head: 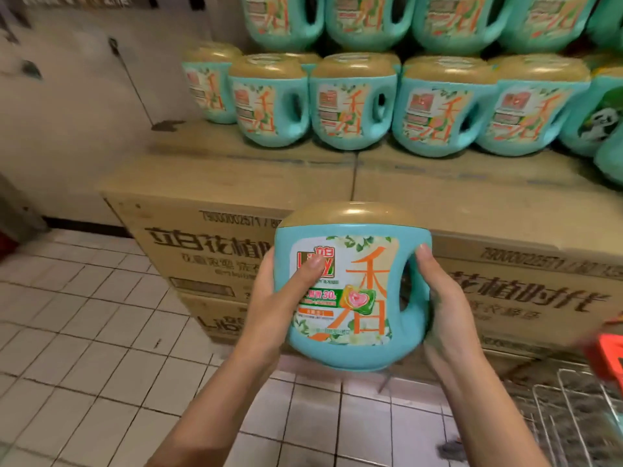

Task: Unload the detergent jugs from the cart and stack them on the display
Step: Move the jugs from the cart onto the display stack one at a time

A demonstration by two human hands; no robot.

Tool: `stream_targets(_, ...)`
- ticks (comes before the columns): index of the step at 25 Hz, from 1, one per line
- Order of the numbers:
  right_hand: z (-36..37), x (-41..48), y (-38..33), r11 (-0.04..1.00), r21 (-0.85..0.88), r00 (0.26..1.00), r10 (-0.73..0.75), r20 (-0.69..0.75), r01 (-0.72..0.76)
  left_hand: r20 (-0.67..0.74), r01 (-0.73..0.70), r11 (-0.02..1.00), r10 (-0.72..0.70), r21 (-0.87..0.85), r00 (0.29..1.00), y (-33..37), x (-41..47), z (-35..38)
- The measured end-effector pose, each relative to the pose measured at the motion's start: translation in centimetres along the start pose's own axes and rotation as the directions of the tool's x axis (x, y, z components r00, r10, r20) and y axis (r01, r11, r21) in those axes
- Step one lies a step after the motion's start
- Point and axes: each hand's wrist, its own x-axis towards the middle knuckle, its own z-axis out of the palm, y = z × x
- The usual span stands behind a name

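Before the display, I held one detergent jug upright, left hand gripping its side, right hand its handle, label facing me, presumably matching the stacked jugs.

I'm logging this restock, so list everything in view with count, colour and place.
Held jug: one, teal with gold cap, upright between both hands.
Display jugs: at least nine, teal with gold caps, two tiers atop the boxes.
Cardboard boxes: at least three, brown, stacked under the display.
Cart: one, silver wire, lower right corner.
Red object: one, blurred, right edge above the cart.
Floor tiles: many, white, left and bottom.
Hands: two; left hand grips the jug's left side, right hand its handle side.
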Motion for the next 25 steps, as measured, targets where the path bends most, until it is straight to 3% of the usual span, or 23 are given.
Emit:
stream_targets(7, 11.7, 2.4, 4.3, 1.000, -0.002, 0.984, 0.009, 0.181, -0.008, -0.063, -0.083, 0.995, 0.087, 0.059, 0.994, 5.6, 1.7, -11.7)
stream_targets(15, 22.1, 13.1, 4.5, 0.985, -0.118, 0.922, -0.070, 0.380, 0.123, -0.113, -0.203, 0.976, 0.211, 0.083, 0.971, 11.6, 11.0, -19.4)
stream_targets(22, 27.0, 23.0, 6.2, 0.975, -0.160, 0.929, -0.087, 0.361, 0.153, -0.065, -0.209, 0.953, 0.228, 0.221, 0.971, 14.4, 21.9, -23.9)
stream_targets(25, 28.0, 26.2, 7.4, 0.976, -0.157, 0.926, -0.085, 0.369, 0.152, -0.041, -0.205, 0.963, 0.216, 0.176, 0.976, 14.1, 25.6, -25.6)
